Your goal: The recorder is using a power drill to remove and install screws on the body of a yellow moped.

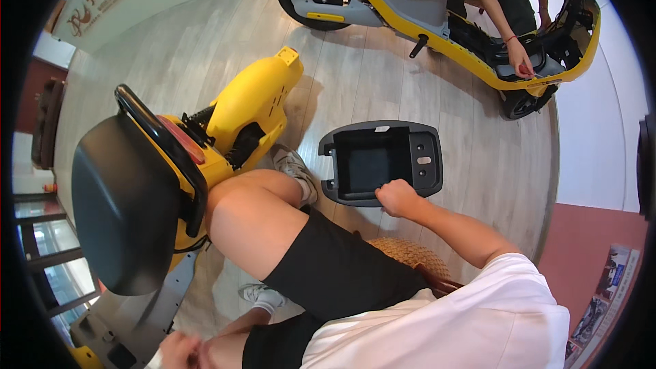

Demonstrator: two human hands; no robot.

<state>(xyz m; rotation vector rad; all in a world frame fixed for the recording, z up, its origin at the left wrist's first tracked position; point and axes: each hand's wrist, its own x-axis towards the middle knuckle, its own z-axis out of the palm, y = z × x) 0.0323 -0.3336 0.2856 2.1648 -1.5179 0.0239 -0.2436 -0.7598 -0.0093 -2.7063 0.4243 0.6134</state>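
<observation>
My right hand [398, 198] is closed in a fist over the near edge of a black plastic storage bin [428, 179] on the floor. Whether the fingers grip the rim or a small thing is hidden. The bin is open at the top, with a small side compartment at its right. My left hand [179, 351] is low at the left, beside my knee and the grey footboard [154, 301] of a yellow scooter. Motion smears its fingers. The scooter's black seat [126, 205] and black grab bar [164, 150] stand left of my legs.
Another yellow and grey scooter [410, 7] stands at the far right, its front panels off. A co-worker's hand [519, 58] reaches into it with a red-handled tool [525, 70]. Beneath me is a woven stool [406, 251]. A white wall curves along the right.
</observation>
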